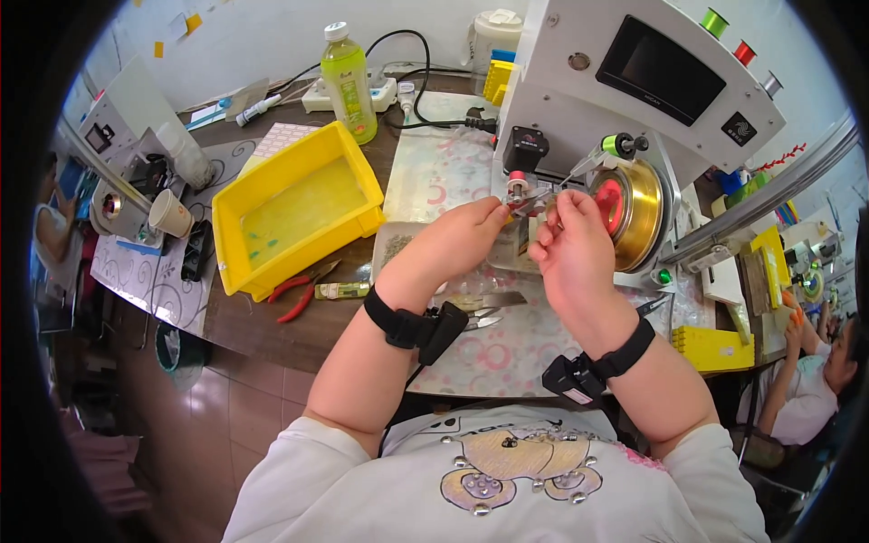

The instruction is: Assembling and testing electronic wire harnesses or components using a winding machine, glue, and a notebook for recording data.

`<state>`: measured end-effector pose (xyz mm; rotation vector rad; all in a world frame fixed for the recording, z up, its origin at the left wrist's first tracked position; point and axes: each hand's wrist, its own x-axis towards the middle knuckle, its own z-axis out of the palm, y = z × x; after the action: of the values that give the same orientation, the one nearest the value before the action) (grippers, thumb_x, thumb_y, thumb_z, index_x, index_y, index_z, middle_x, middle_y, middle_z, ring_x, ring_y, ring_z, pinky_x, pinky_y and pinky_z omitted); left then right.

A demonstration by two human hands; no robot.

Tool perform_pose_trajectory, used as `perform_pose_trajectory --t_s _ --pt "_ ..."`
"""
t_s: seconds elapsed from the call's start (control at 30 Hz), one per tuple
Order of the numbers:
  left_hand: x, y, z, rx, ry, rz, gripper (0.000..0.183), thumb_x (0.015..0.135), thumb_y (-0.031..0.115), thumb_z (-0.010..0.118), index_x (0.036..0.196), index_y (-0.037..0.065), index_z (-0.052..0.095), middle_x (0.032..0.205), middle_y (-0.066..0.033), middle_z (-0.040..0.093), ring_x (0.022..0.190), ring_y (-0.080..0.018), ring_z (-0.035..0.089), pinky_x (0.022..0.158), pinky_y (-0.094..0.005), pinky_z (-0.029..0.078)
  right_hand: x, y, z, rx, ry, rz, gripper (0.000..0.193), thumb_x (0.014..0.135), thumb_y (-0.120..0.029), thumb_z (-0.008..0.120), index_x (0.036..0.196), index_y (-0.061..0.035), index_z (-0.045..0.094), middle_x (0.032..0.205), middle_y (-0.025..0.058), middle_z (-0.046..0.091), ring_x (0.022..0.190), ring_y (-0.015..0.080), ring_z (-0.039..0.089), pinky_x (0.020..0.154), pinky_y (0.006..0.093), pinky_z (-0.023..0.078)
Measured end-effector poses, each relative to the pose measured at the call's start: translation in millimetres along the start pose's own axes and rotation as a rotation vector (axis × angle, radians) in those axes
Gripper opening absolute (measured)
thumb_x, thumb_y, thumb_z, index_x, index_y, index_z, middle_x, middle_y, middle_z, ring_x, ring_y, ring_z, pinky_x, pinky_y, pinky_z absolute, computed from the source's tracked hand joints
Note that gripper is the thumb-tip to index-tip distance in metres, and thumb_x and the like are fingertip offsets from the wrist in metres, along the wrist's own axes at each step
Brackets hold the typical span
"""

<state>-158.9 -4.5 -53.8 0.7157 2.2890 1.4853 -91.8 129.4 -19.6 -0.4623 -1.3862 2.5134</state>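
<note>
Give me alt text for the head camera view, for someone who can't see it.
A person's left hand and right hand are close together beside a gold spool on a white machine; what they pinch is unclear. On the table to the left are a yellow tray, red-handled pliers and a yellow-green bottle.

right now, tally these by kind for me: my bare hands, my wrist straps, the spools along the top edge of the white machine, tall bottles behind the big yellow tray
Left hand and right hand: 2
Left strap and right strap: 2
Green spool, red spool, grey spool: 3
Tall bottle: 1
Total: 8
</note>
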Motion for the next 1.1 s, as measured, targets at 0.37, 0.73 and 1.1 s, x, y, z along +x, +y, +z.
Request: perform_pose_trajectory --t_s 0.37,0.73,1.1 --pt "-6 32 -20 0.204 -0.041 -0.100 0.026 0.088 0.023 0.049 0.100 0.002 0.060 0.094 -0.0153 0.060 0.091 -0.0318 0.057 0.078 -0.0355 0.045 5 6 6 -0.078 0.022 -0.126 0.010 0.094 -0.018 0.046 0.093 -0.0083 0.045 0.069 -0.0027 0.041 0.057 0.0058 0.037 0.048 0.0215 0.032" --pt "12 49 8 0.155 0.402 0.504 0.010 0.073 0.007 0.063 0.082 0.001 0.063 0.095 -0.0119 0.060 0.090 -0.0276 0.057 0.075 -0.0335 0.047 7 6 6 -0.097 0.028 -0.089 0.009 0.095 -0.017 0.043 0.090 -0.0104 0.047 0.072 -0.0036 0.042 0.061 0.0059 0.038 0.051 0.0209 0.034" --pt "-4 46 17 0.195 0.450 0.682 0.006 0.070 0.000 0.064 0.075 0.003 0.063 0.103 -0.0095 0.060 0.104 -0.0290 0.054 0.084 -0.0358 0.045 -23 10 -8 -0.086 -0.008 -0.101 0.011 0.095 -0.018 0.044 0.092 -0.0073 0.045 0.065 -0.0018 0.043 0.052 0.0050 0.038 0.046 0.0214 0.031"
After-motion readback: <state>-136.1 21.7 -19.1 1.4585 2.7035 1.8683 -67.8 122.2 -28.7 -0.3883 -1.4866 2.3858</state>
